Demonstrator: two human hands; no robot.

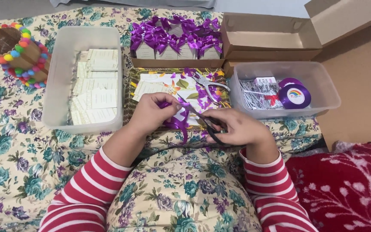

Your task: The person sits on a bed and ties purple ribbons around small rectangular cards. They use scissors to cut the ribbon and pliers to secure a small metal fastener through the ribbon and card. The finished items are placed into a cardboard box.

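The left hand pinches a glossy purple satin ribbon between thumb and fingertips, its grip closed on the folded loop while a loose tail hangs toward the near edge. The right hand has its grip clenched through the black handles of a pair of scissors, whose slim blades angle up and left to the ribbon just beside the left fingers. Both wrists wear red and white striped knit sleeves. Beneath the hands lies a patterned tray scattered with small purple offcuts and cream cards, with a metal hole punch at its far right. To the left stands a clear rectangular plastic tub of pale printed cards; to the right a shallower clear tub holds a purple ribbon spool. Farther off, small white favour boxes topped with purple bows sit in a cardboard lid, beside an open brown carton. A round container ringed with coloured beads stands far left on the floral cloth.
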